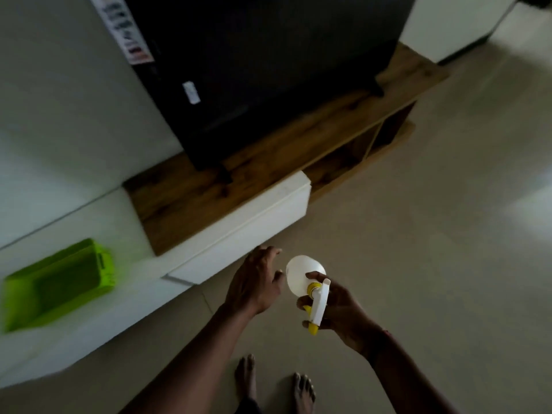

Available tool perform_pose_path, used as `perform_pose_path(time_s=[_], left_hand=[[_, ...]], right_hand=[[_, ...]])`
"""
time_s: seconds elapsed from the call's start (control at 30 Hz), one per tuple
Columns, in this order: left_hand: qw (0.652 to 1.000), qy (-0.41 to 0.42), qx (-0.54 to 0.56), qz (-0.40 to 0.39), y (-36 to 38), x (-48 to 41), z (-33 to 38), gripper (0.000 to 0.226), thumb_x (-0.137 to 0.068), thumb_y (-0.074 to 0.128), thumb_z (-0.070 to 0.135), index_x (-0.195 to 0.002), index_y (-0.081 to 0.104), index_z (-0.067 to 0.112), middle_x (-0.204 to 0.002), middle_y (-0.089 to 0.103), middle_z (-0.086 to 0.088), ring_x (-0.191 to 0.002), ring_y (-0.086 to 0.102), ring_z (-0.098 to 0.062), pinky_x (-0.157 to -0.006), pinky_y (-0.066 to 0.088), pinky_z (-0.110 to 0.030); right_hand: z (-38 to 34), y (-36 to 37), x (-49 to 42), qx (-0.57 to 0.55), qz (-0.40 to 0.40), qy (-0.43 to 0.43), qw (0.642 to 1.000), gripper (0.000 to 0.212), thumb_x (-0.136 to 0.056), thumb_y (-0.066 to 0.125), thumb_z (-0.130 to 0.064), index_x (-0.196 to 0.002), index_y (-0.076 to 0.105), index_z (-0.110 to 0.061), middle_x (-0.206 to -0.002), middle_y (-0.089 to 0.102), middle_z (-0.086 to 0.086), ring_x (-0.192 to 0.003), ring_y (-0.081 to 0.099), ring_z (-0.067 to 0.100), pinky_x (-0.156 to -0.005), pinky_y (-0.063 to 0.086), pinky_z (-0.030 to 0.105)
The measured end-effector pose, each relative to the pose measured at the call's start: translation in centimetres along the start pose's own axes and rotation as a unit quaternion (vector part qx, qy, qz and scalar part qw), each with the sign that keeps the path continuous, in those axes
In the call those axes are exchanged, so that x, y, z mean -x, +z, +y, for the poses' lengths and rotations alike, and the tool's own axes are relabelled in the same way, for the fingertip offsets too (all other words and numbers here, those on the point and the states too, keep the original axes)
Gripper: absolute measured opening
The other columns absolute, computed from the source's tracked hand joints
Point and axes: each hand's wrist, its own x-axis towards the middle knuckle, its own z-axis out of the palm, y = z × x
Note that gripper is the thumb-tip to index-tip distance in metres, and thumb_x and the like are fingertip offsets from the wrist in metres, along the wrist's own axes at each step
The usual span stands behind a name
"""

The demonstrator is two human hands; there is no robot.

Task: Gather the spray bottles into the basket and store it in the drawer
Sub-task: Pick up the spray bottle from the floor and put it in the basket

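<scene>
My right hand grips a white spray bottle by its white and yellow trigger head, with the round body pointing away from me. Just left of the bottle, my left hand hovers with its fingers spread and holds nothing. A lime green basket lies on the white ledge at the far left; it is blurred and looks empty. A white drawer front sits closed below the wooden top of the TV stand.
A large black TV stands on the wooden TV stand, which has open shelves on its right. Beige tiled floor stretches to the right. My bare feet show at the bottom edge.
</scene>
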Motion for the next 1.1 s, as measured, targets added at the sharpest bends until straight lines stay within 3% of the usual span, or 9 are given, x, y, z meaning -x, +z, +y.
perform_pose_path(time_s=[0.1,0.23,0.33,0.43,0.5,0.63,0.73,0.93,1.1], left_hand=[[0.999,-0.024,0.021,0.040,-4.4,1.4,-2.6,0.050,-0.086,0.056,0.029,-0.135,0.044,0.022,-0.136,0.051,-0.001,-0.123,0.049,-0.017,-0.100,0.043,-0.032],[0.988,-0.078,0.057,0.119,-10.0,3.3,-7.1,0.049,-0.089,0.054,0.025,-0.136,0.044,0.021,-0.138,0.050,-0.003,-0.126,0.048,-0.018,-0.098,0.040,-0.029],[0.977,-0.109,0.073,0.169,-14.1,4.5,-11.2,0.047,-0.090,0.053,0.021,-0.136,0.046,0.017,-0.138,0.051,-0.006,-0.126,0.049,-0.023,-0.101,0.040,-0.032],[0.964,-0.136,0.091,0.208,-18.3,6.1,-16.8,0.048,-0.089,0.052,0.021,-0.136,0.045,0.016,-0.137,0.050,-0.006,-0.124,0.050,-0.024,-0.100,0.043,-0.034],[0.952,-0.167,0.106,0.233,-20.7,7.2,-20.5,0.050,-0.088,0.051,0.022,-0.137,0.043,0.018,-0.138,0.049,-0.004,-0.126,0.048,-0.021,-0.101,0.041,-0.033],[0.927,-0.244,0.117,0.260,-25.2,10.3,-28.9,0.053,-0.089,0.050,0.023,-0.141,0.040,0.019,-0.147,0.045,-0.004,-0.137,0.037,-0.021,-0.110,0.030,-0.032],[0.918,-0.284,0.105,0.257,-27.2,12.6,-34.9,0.057,-0.090,0.053,0.022,-0.144,0.039,0.014,-0.149,0.044,-0.009,-0.140,0.034,-0.025,-0.112,0.029,-0.035],[0.863,-0.390,0.187,0.262,-29.4,15.8,-44.3,0.060,-0.085,0.056,0.024,-0.142,0.037,0.021,-0.144,0.045,-0.009,-0.132,0.043,-0.030,-0.106,0.038,-0.041],[0.793,-0.457,0.278,0.292,-28.8,17.4,-49.9,0.062,-0.083,0.059,0.020,-0.141,0.038,0.019,-0.140,0.051,-0.011,-0.127,0.049,-0.029,-0.105,0.040,-0.043]], right_hand=[[-1.8,6.6,-1.7,0.038,0.041,-0.009,0.998,0.036,-0.082,0.065,-0.010,-0.116,0.065,-0.022,-0.101,0.067,0.025,-0.089,0.073,0.032,-0.069,0.060,0.042],[-3.4,14.9,-4.1,0.141,0.055,-0.064,0.986,0.040,-0.084,0.064,0.008,-0.106,0.070,-0.024,-0.090,0.067,0.025,-0.075,0.074,0.024,-0.068,0.062,0.037],[-3.7,21.3,-5.8,0.245,0.069,-0.098,0.962,0.049,-0.085,0.064,0.004,-0.124,0.060,-0.024,-0.078,0.074,0.015,-0.070,0.074,0.025,-0.060,0.062,0.035],[-3.2,28.0,-7.8,0.396,0.065,-0.210,0.891,0.055,-0.081,0.075,-0.013,-0.129,0.055,-0.030,-0.061,0.073,-0.006,-0.048,0.065,0.004,-0.044,0.048,0.015],[-2.8,32.2,-8.9,0.514,0.067,-0.286,0.806,0.048,-0.075,0.080,-0.026,-0.121,0.062,-0.028,-0.069,0.074,-0.009,-0.050,0.059,-0.005,-0.048,0.041,0.006],[-0.8,40.6,-12.8,0.626,0.068,-0.323,0.707,0.039,-0.070,0.082,-0.036,-0.105,0.072,-0.022,-0.079,0.064,-0.008,-0.059,0.052,0.004,-0.051,0.027,0.008],[1.2,45.9,-16.3,0.607,0.058,-0.290,0.738,0.040,-0.067,0.083,-0.040,-0.103,0.071,-0.027,-0.094,0.056,-0.007,-0.071,0.054,0.009,-0.052,0.033,0.013],[5.7,54.8,-22.8,0.587,-0.020,-0.254,0.768,0.039,-0.069,0.085,-0.027,-0.105,0.071,-0.026,-0.101,0.074,0.001,-0.089,0.068,0.019,-0.069,0.053,0.033],[9.2,59.6,-28.2,0.580,-0.055,-0.190,0.790,0.038,-0.067,0.086,-0.021,-0.103,0.074,-0.023,-0.098,0.077,0.001,-0.092,0.070,0.015,-0.070,0.046,0.018]])
